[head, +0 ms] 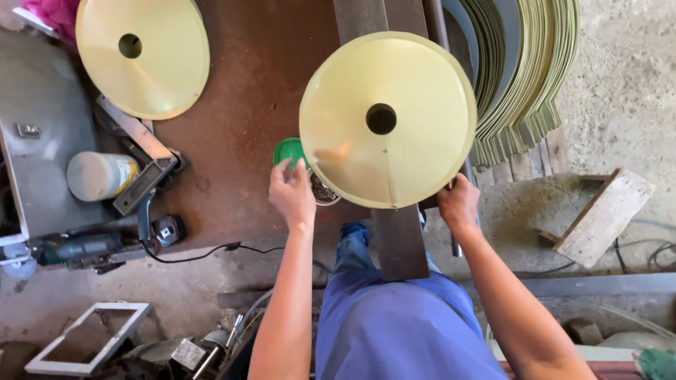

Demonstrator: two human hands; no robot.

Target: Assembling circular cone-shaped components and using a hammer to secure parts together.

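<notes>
Yellow metal cone [394, 123] with a centre hole sits at the rusty desk's [232, 127] near edge. Left hand [291, 193] fingers pinch at a green lid [289, 150]; right hand [458, 204] grips a dark handle [456, 248], fingers closed.

1. Cone [415, 141]: pale yellow sheet metal, smooth, soft sheen.
2. Workbench [239, 105]: rusty steel, rough, matt.
3. Lid [287, 150]: green plastic, glossy.
4. Block [604, 218]: raw wood, rough.
5. Trousers [401, 331]: blue cloth.
</notes>
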